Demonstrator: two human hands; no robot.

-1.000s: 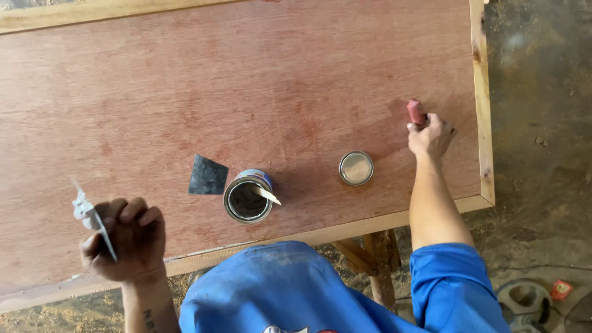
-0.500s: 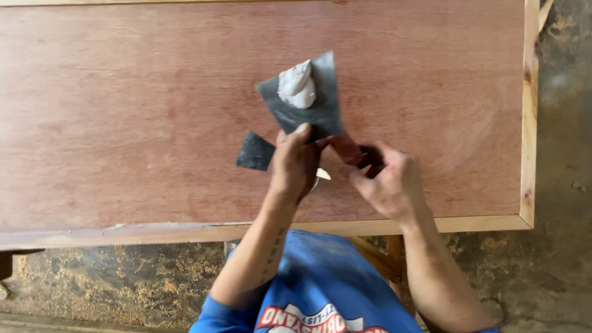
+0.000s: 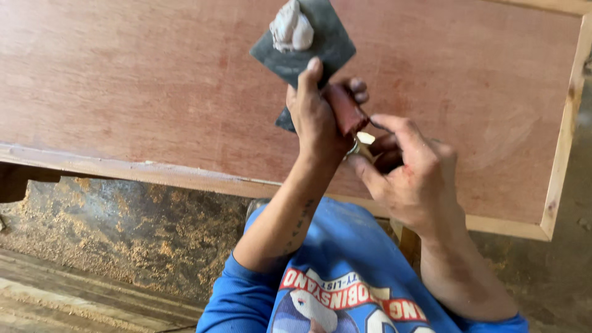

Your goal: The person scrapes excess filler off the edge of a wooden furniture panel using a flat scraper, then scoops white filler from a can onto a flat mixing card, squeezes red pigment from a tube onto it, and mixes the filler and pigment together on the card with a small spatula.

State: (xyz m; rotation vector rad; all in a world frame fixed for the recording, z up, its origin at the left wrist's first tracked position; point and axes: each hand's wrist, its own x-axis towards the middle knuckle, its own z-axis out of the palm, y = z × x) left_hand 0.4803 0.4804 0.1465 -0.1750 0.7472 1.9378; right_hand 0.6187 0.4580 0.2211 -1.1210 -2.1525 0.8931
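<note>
We see a dark, flat scraper blade [image 3: 320, 46] carrying a lump of pale putty [image 3: 291, 28], raised over the far middle of the reddish plywood panel [image 3: 123, 92]. Our left hand [image 3: 317, 120] is curled shut around its reddish-brown handle [image 3: 345, 110], forefinger stretched up along the blade's near edge. Just right, our right hand [image 3: 410, 176] bends its fingers loosely toward the handle's end; what they grip we cannot tell. Sawdust covers the ground [image 3: 135, 228] nearby.
</note>
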